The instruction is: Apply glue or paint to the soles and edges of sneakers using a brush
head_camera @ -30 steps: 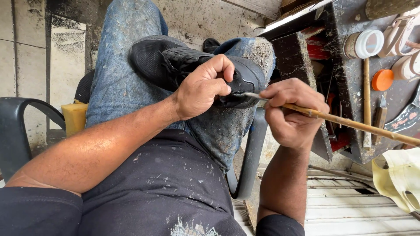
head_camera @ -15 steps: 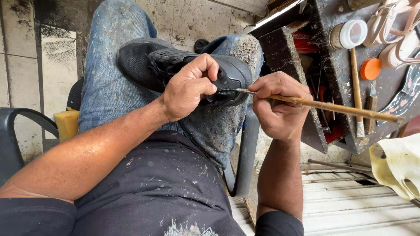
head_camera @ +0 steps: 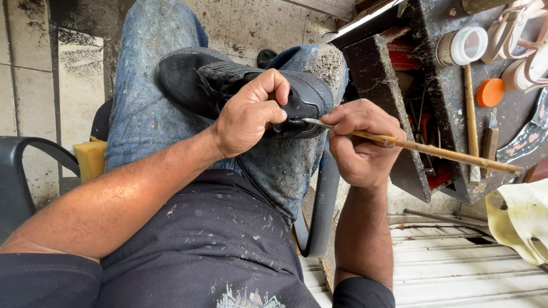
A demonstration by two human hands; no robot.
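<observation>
Grimy tiled floor underneath, a dark, glue-crusted workbench [head_camera: 456, 131] off to the right, pale wooden slats at the bottom right. On the bench's far edge: a white-lidded jar [head_camera: 463, 47] lying on its side, an orange cap [head_camera: 490, 92] just beside it toward the middle, pale strappy sandals [head_camera: 522, 48] up in the far right corner, a wooden-handled tool [head_camera: 489, 145] nearer the front edge. Black sneaker [head_camera: 228, 85] resting on the lap, across speckled blue jeans [head_camera: 142, 120], sole turned away, heel end pointing right. Left hand [head_camera: 248, 117] clamped over the sneaker's heel end, fingers curled shut around it, thumb pressed against the side. Right hand [head_camera: 359, 142] just beside it, fingers pinched closed on a long thin bamboo-handled brush [head_camera: 434, 151], held like a pencil, metal tip touching the sneaker's heel right next to the left thumb, handle running out over the bench's front edge. Yellow sponge block [head_camera: 91, 159] down by the left thigh, black plastic chair arm [head_camera: 28, 171] at the left. Yellowish cloth [head_camera: 516, 219] hanging at the right edge.
</observation>
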